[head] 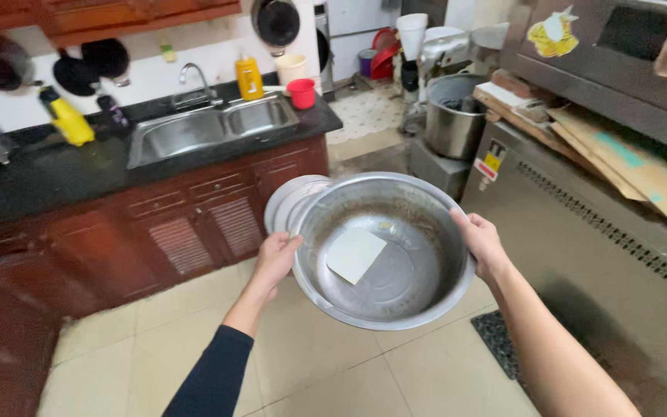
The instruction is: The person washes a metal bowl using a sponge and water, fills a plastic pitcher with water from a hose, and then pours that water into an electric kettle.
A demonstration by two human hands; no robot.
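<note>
Two hands: the left (275, 259) at nine o'clock and the right (482, 243) at three o'clock of one steel bowl (418, 255). One pale flat scraper (355, 254) lies in that bowl, and one white plate (286, 202) shows at its ten o'clock rim. On the counter (40, 174): one double sink (210, 127) with two basins and one tap (194, 77), two yellow bottles (66, 116) (249, 77), one red cup (301, 93) and one cream cup (291, 68). Four dark pans (90, 66) hang along the wall at twelve o'clock. One mixer pot (453, 116) stands at one o'clock.
</note>
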